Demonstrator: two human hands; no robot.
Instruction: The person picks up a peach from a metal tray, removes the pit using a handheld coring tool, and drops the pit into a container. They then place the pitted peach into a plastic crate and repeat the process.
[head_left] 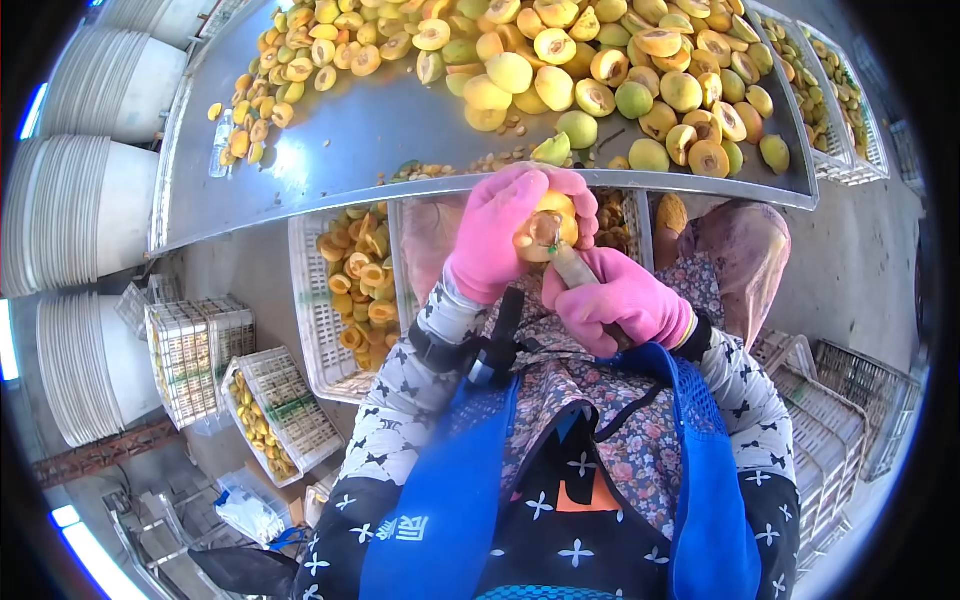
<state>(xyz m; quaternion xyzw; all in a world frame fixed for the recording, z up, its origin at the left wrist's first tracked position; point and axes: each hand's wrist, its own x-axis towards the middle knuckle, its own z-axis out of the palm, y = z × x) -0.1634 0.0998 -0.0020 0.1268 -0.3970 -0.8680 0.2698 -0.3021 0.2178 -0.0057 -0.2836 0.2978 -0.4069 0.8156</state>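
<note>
Both hands wear pink gloves and meet in front of the metal table's near edge. In my left hand point(497, 232), a yellow peach point(556, 208) is gripped with its cut face and brown middle showing. My right hand point(622, 302) is closed around a pitting tool point(573, 268) with a thick, pale handle. The tool's tip touches the peach near its brown middle; its exact shape is hidden. Just beyond my hands, a greenish peach piece point(552, 150) lies on the table.
The metal table point(350, 150) carries many whole and halved peaches point(510, 72) and loose pits. Below its edge stands a white crate point(312, 300) of peach halves. More crates point(285, 400) stand at the left and right. Stacked white tubs point(100, 215) line the left side.
</note>
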